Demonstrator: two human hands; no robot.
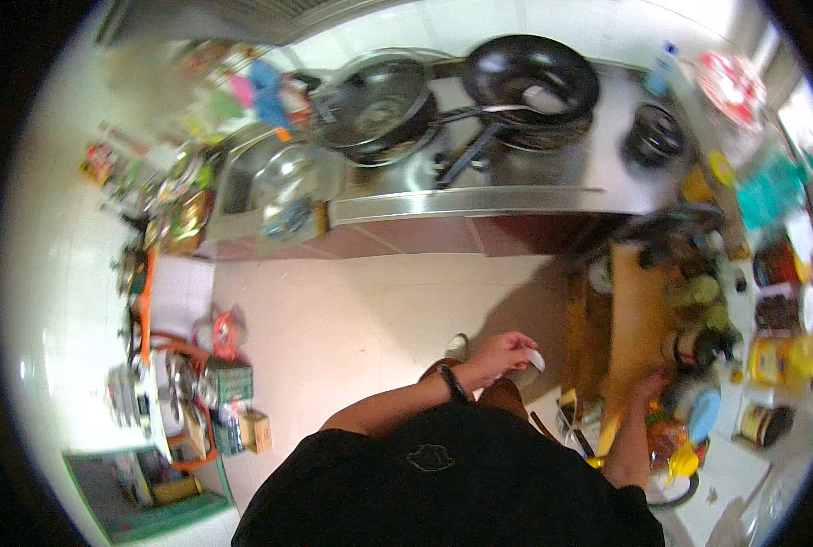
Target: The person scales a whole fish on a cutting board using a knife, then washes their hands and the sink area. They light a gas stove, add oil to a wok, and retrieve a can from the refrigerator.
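My left hand (505, 354) is in front of my body, above the floor, with a dark band on its wrist. Between its thumb and fingers it pinches a small white object (537, 359), too small to identify. My right hand (648, 387) reaches over the wooden tabletop (629, 328) on my right. Beside it stand a dark bottle (695, 347) and a container with a light blue lid (704, 414). Blur hides the right fingertips, so whether they hold anything does not show.
Ahead, a black wok (529, 75) with a ladle in it and a lidded pan (379, 113) sit on the steel stove counter (406, 205). A black pot (656, 133) stands farther right. Jars and a yellow-capped bottle (683, 459) crowd the right side. Loaded shelves (174, 396) line the left.
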